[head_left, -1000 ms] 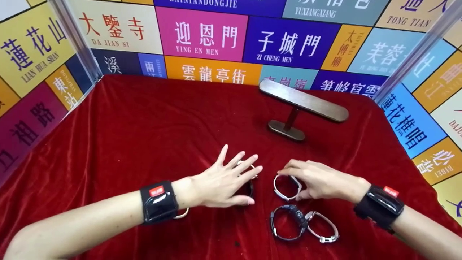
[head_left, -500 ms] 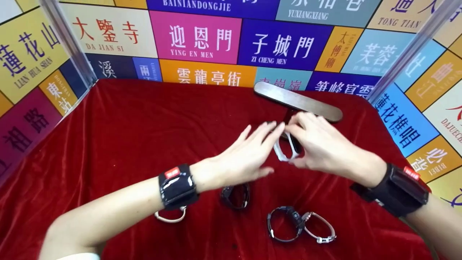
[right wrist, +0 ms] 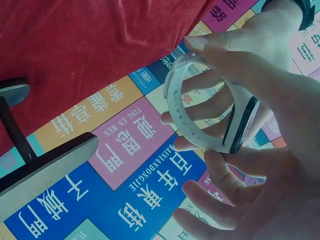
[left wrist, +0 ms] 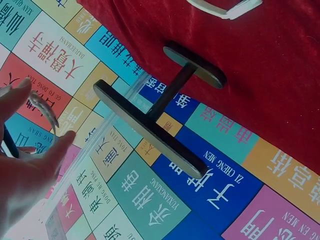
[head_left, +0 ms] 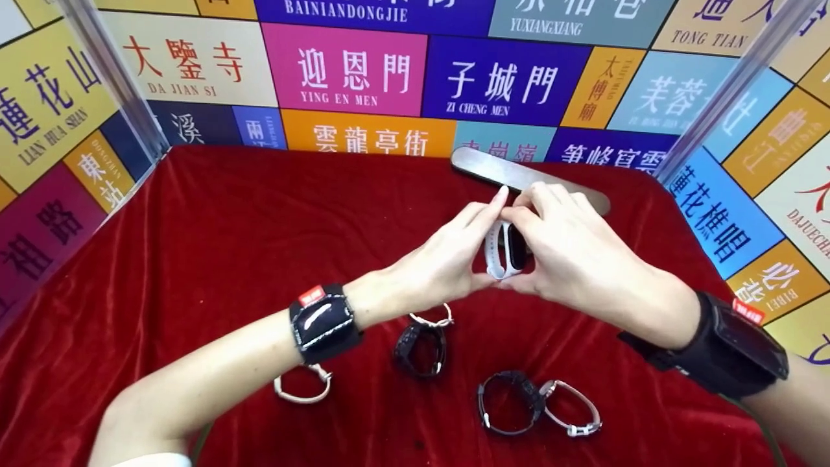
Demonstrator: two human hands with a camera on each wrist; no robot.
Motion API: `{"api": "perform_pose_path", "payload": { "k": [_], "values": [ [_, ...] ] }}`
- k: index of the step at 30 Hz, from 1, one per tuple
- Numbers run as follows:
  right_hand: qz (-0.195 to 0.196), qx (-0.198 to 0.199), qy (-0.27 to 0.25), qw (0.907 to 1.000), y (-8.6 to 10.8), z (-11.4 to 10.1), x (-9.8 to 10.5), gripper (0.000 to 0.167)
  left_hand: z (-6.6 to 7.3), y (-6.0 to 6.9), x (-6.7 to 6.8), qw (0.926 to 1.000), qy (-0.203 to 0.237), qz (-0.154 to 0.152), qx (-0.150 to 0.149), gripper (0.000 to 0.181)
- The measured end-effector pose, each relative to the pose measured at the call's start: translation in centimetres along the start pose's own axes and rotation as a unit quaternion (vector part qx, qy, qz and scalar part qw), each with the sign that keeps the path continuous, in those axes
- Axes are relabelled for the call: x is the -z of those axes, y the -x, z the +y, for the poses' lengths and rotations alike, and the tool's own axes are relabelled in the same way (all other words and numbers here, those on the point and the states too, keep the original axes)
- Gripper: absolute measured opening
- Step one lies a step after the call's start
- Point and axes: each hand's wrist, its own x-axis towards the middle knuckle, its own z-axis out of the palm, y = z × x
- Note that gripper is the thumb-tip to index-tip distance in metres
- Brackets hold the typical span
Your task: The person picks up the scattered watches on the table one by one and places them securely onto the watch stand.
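Note:
A white fitness band [head_left: 497, 254] with a dark screen stays buckled in a loop, raised in front of the display stand. My right hand [head_left: 570, 246] holds it at the screen side, thumb at one end and fingertips at the other. On its other side is my left hand [head_left: 447, 253], its thumb tip near the clasp end and its fingers mostly straight. In the right wrist view the left fingers [right wrist: 200, 111] extend behind the white loop. The left wrist view catches only part of the left hand [left wrist: 30, 180], with a piece of the band [left wrist: 46, 109] between finger and thumb.
A dark T-shaped display stand [head_left: 528, 176] stands at the back. On the red cloth [head_left: 259, 227] lie a black watch [head_left: 405, 350], a cream band [head_left: 433, 322], another cream band [head_left: 301, 400], a dark watch [head_left: 535, 399] and a pink-strapped watch [head_left: 587, 402]. A colourful lettered panel [head_left: 353, 71] closes the back.
My right hand has lifted the fitness band from among the watches towards the stand. My left hand has moved from over the black watch to the band, uncovering the watch.

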Motion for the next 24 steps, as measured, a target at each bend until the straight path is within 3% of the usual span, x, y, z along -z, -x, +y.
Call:
{"api": "perform_pose_path", "payload": {
  "k": [10, 16, 24],
  "values": [
    [0.002, -0.029, -0.024, 0.9993, 0.5, -0.6, -0.5, 0.075, -0.5, 0.6, -0.4, 0.9991, 0.039, 0.014, -0.004, 0.095],
    [0.013, -0.055, -0.048, 0.9972, 0.8, -0.4, -1.0, 0.078, -1.1, 0.5, -0.9, 0.9971, 0.064, 0.031, -0.025, 0.096],
    [0.026, -0.055, -0.054, 0.9967, 1.2, 0.1, -1.3, 0.076, -1.5, 0.3, -1.3, 0.9966, 0.067, 0.033, -0.035, 0.092]
  ]
}}
